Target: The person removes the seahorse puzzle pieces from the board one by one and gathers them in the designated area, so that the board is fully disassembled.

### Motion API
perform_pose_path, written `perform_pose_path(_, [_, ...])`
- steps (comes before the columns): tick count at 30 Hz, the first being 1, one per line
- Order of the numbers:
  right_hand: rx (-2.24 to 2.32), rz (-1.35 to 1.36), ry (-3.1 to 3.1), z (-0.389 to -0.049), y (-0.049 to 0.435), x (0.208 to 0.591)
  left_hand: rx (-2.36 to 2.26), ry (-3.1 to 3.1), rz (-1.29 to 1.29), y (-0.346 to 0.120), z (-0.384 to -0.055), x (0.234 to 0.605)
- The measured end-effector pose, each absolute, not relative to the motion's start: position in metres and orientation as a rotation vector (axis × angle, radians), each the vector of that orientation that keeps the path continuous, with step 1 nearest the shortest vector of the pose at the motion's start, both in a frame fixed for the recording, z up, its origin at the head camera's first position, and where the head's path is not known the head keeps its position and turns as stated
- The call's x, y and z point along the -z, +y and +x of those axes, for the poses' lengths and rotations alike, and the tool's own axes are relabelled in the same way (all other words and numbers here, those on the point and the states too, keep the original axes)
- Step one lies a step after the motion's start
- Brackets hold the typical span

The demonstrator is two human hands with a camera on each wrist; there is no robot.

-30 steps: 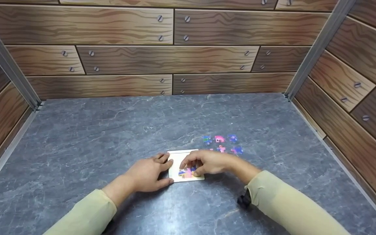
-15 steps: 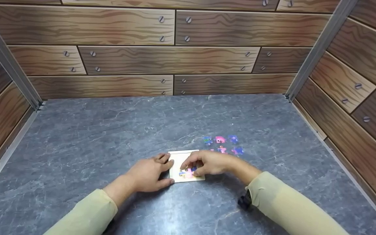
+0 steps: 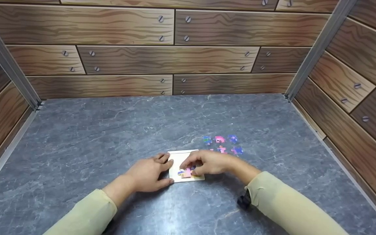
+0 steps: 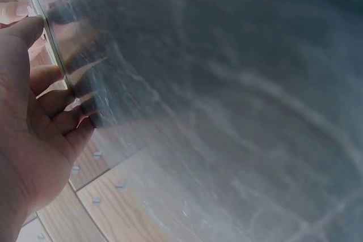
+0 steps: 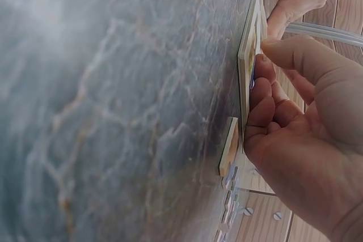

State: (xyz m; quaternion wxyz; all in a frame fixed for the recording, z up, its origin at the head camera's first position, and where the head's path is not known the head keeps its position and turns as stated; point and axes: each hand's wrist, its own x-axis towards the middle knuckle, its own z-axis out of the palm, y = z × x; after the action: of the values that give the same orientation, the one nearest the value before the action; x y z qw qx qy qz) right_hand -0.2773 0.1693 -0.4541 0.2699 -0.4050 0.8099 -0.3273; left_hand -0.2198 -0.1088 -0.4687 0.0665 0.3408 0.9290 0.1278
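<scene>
A white puzzle tray (image 3: 177,159) lies on the table, with pink, blue and yellow puzzle pieces in its lower part. My left hand (image 3: 148,174) rests along the tray's left side, fingertips and thumb touching its edge, as the left wrist view also shows. Over the tray, my right hand (image 3: 212,162) has its fingers curled and pinches a pink puzzle piece (image 3: 186,173) between thumb and fingertips. The hand partly hides the pieces below it. In the right wrist view the tray (image 5: 245,66) is seen nearly edge-on.
Loose puzzle pieces lie beyond the right hand: a green-blue one (image 3: 207,140), a pink one with an eye (image 3: 219,139), a blue one (image 3: 232,138) and others in a nearer row, partly covered. Wood-patterned walls (image 3: 126,58) enclose the grey marbled table (image 3: 109,124).
The pink piece under my right fingertips has shifted slightly within the tray, and the right thumb has moved a little. My left hand stays in place.
</scene>
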Motion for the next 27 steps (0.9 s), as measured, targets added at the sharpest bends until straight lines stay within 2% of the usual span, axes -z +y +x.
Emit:
perform_pose_path(13, [1.051, -0.995, 2.124, -0.278, 0.171, 0.460, -0.384, 2.818, 1.057, -0.109, -0.219, 0.470])
perform_pose_path(27, [1.131, -0.986, 2.212, -0.272, 0.169, 0.448, -0.388, 2.822, 1.048, -0.109, -0.219, 0.469])
